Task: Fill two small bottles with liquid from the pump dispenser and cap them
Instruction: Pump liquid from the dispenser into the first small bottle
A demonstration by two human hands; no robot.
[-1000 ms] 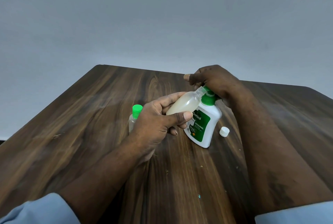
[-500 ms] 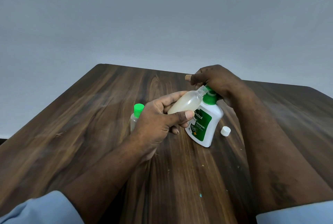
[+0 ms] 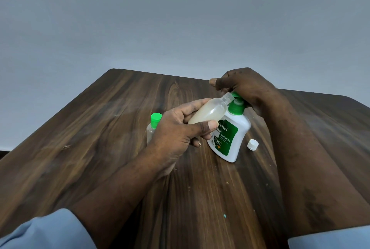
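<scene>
My left hand [image 3: 180,128] grips a small clear bottle [image 3: 210,111] holding pale liquid, tilted so its open neck sits at the green nozzle of the pump dispenser [image 3: 230,136]. The dispenser is white with a green label and stands on the wooden table [image 3: 100,148]. My right hand [image 3: 246,86] rests curled over the pump head, hiding most of it. A second small bottle with a green cap [image 3: 154,124] stands upright behind my left hand, partly hidden. A loose white cap [image 3: 252,144] lies on the table just right of the dispenser.
The dark wooden table runs to a far edge close behind the dispenser, with a plain grey wall beyond. Small crumbs and specks dot the wood near the front.
The hands, small bottle and dispenser keep almost the same pose; only a slight shift of view shows. The pump collar shows a little more below my right hand.
</scene>
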